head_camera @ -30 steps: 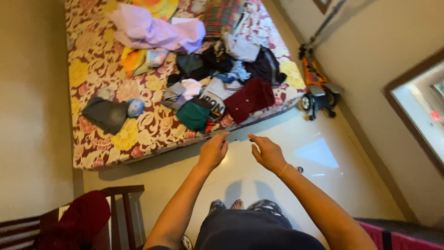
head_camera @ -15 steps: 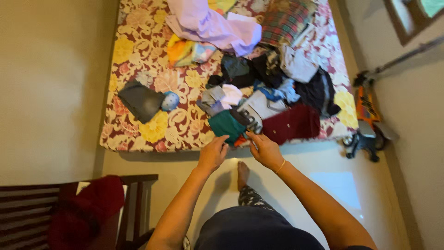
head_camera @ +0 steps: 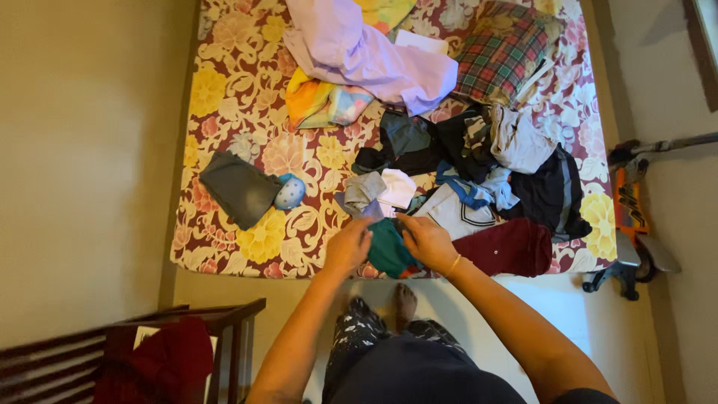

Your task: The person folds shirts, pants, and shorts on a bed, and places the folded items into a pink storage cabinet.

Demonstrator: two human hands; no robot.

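My left hand [head_camera: 348, 245] and right hand [head_camera: 426, 241] close on the green garment [head_camera: 389, 251], one at each side, at the near edge of the bed [head_camera: 224, 97]. I judge this the picking-up step: lifting it free calls for a firm pinch and a pull toward me. Beyond my hands sprawls the clothes pile [head_camera: 479, 157]; just right lies the maroon garment [head_camera: 516, 247]; far left, the folded grey piece [head_camera: 238, 187].
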